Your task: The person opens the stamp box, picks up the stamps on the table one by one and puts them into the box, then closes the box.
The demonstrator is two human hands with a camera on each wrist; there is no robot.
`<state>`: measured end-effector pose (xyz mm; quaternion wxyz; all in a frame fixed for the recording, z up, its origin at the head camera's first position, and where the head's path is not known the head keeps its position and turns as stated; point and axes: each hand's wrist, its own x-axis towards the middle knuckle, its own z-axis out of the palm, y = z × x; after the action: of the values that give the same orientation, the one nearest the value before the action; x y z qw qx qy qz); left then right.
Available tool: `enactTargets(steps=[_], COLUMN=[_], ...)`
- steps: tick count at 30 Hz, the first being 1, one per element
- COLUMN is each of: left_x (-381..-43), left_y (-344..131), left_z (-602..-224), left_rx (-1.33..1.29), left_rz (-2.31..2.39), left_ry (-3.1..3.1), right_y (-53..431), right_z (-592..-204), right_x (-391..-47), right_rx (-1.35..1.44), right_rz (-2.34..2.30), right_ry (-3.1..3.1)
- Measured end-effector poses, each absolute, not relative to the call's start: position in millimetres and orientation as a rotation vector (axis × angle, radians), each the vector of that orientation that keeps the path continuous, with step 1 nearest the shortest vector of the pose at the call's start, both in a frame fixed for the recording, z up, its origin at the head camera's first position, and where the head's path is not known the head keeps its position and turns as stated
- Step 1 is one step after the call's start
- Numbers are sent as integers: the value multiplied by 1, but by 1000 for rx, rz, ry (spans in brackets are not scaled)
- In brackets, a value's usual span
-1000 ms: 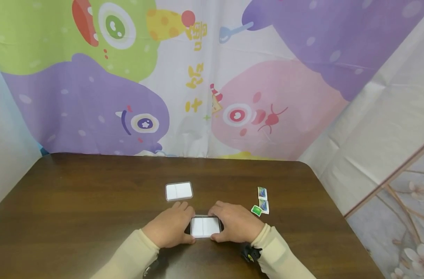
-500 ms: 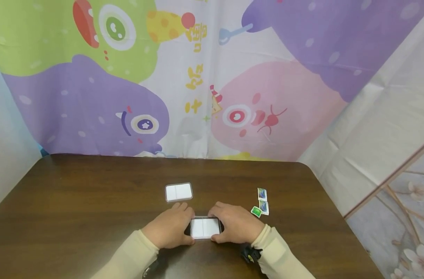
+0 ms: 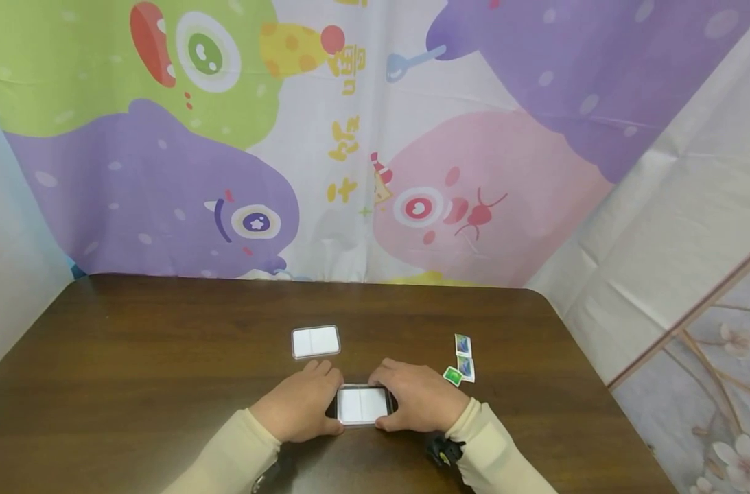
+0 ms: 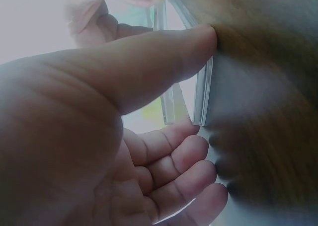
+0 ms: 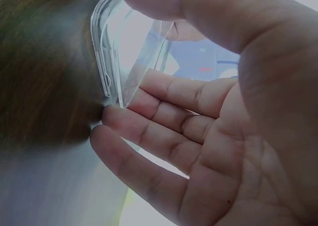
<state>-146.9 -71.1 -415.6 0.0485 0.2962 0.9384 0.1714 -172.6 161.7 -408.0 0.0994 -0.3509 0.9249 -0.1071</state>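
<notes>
A printed backdrop (image 3: pixel 350 140) with green, purple and pink cartoon creatures hung behind the dark wooden tabletop (image 3: pixel 165 357). Cream sleeves (image 3: pixel 232 453) reached in from the near side. The left hand (image 3: pixel 303 401) grasped one end of a clear case (image 3: pixel 362 405) and the right hand (image 3: pixel 420 398) grasped the other, thumbs at the near edge, fingers at the far one. That case, white inside, was at the middle of the near part of the tabletop; the wrist views showed its clear edges in layers. A similar second case (image 3: pixel 315 342) lay just beyond the left hand's fingers. Past the right hand lay two picture stickers (image 3: pixel 465 368), end to end, with a smaller green sticker (image 3: pixel 453 375) beside the nearer one.
</notes>
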Motion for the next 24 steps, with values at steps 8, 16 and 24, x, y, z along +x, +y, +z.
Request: enactTargets(steps=[8,16,24], left_x=[-147,-148,-148], left_y=[-72,-72,-72], left_z=[-417,-419,-418], left_rx=[902,909,888], left_rz=[540,570,576], left_ry=[2858,2859,2853], right_y=[163,168,171], right_z=[-408,-405,-401], right_x=[-174,-174,-176], right_rx=[-1028,-988,-1024], right_rz=[-301,-318,-325], right_ry=[2733,2740,2800])
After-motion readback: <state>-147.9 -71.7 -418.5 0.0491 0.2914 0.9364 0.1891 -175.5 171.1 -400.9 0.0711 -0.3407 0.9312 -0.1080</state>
